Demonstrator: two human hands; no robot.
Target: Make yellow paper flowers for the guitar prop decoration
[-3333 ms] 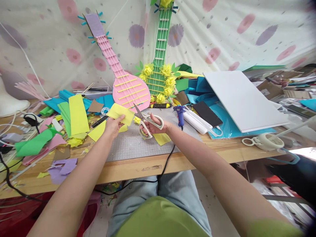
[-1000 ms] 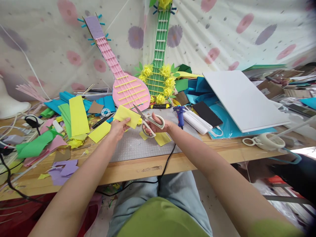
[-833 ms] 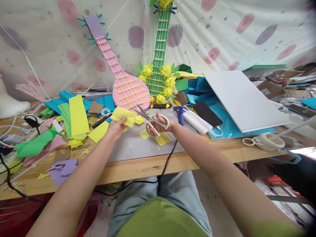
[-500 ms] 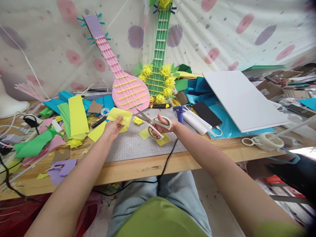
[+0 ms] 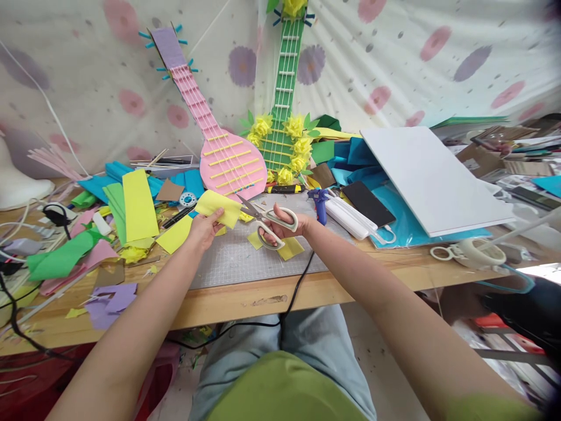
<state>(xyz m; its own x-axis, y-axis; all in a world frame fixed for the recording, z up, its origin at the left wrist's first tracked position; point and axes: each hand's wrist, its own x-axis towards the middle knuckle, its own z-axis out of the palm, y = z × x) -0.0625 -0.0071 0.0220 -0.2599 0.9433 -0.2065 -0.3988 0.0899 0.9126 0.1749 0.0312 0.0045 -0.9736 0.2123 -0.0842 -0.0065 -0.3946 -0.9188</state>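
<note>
yellow paper [image 5: 211,202] mid-frame, seemingly not yet cut
left hand [image 5: 205,230] pinches it, right hand [image 5: 286,227] grips scissors [image 5: 254,211]; smaller pieces [image 5: 290,249] on the mat [image 5: 245,263], just below centre, look already cut

The paper [image 5: 225,206] is a yellow, roughly rectangular piece, tilted and fairly flat, pinched near its lower edge by the left hand [image 5: 205,228] and reaching past the thumb on both sides. The scissors [image 5: 251,209] have white handles with grey linings; their metal blades point forward and leftward from the right hand [image 5: 283,232], tips by the paper's right edge, contact unclear.
</note>
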